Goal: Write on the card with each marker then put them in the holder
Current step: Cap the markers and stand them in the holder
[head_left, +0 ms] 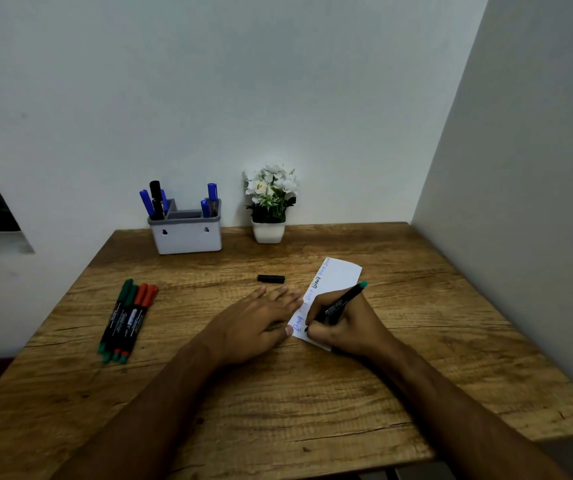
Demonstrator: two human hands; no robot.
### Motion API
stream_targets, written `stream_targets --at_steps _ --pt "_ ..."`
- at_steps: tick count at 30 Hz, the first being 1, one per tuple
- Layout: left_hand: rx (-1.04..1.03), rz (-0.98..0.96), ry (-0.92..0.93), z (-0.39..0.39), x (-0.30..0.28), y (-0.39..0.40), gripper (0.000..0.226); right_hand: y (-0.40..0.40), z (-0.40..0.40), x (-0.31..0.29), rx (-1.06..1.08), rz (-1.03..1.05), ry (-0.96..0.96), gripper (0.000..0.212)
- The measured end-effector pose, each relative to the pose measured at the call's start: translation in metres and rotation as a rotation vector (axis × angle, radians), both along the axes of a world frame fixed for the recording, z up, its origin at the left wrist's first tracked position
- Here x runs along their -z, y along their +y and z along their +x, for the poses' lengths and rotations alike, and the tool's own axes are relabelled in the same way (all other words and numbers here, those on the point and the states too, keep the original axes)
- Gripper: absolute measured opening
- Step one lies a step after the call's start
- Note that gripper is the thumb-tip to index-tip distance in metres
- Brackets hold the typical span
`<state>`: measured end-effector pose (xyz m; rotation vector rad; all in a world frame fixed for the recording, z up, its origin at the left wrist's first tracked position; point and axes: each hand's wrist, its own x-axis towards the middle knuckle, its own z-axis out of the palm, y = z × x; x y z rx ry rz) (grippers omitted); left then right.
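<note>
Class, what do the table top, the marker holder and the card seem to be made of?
Table top: wood or wood-look laminate, matt; brown grain and dark cracks show. Marker holder: probably plastic, smooth white with a grey rim. Card: thin white paper or card, matt, lying flat.

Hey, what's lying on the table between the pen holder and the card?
In the head view, a loose black marker cap lies on bare wood between the pen holder and the card, nearer the card. Nothing else sits there.

We note a white card (pixel 337 277) bearing blue and black writing, a black marker (pixel 338 305) with green end, green and red markers (pixel 126 320), and a brown wood-grain table (pixel 278 403).
</note>
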<state>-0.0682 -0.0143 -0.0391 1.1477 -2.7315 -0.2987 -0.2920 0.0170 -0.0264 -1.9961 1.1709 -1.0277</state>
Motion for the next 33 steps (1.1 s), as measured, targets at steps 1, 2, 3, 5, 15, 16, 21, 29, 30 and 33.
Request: stream_targets --at_steps 1,2,3,5,15,16,21,29,30,33 --pt "-0.001 0.003 0.002 0.0002 0.0003 0.0001 0.057 0.0004 0.0002 -0.0003 -0.006 -0.002 0.006 0.004" --pt "-0.001 0.004 0.005 0.0005 0.0002 -0.0001 0.057 0.0003 0.0001 0.0001 -0.007 -0.002 0.014 0.005" --pt "0.0 0.004 0.007 0.0006 0.0 -0.0004 0.057 0.0001 0.0 -0.0004 -0.004 0.003 0.016 0.005" --pt "-0.001 0.006 0.002 -0.0003 -0.0004 -0.0004 0.057 -0.0005 0.0 -0.0013 0.011 0.0 0.017 0.008" --pt "-0.002 0.022 -0.009 -0.0004 -0.0024 0.0006 0.056 0.0 0.0004 -0.0022 0.041 0.014 0.001 0.012" --pt "-0.001 0.021 -0.009 0.0001 -0.0024 0.0008 0.056 0.0003 0.0008 -0.0025 0.045 0.011 0.0 0.012" --pt "-0.002 0.014 0.005 -0.0002 -0.0029 0.0022 0.056 -0.0009 0.0031 -0.0008 0.082 0.01 -0.005 0.013" --pt "0.004 0.041 0.029 0.0002 -0.0034 0.0002 0.057 -0.0011 0.0033 0.0021 0.11 -0.005 -0.051 0.013" --pt "0.004 0.041 0.034 -0.0001 -0.0035 0.0 0.057 -0.0019 0.0032 0.0024 0.109 -0.012 -0.051 0.011" --pt "0.006 0.051 0.039 -0.0002 -0.0037 0.0002 0.058 -0.0035 0.0016 0.0032 0.121 0.001 -0.043 0.012"
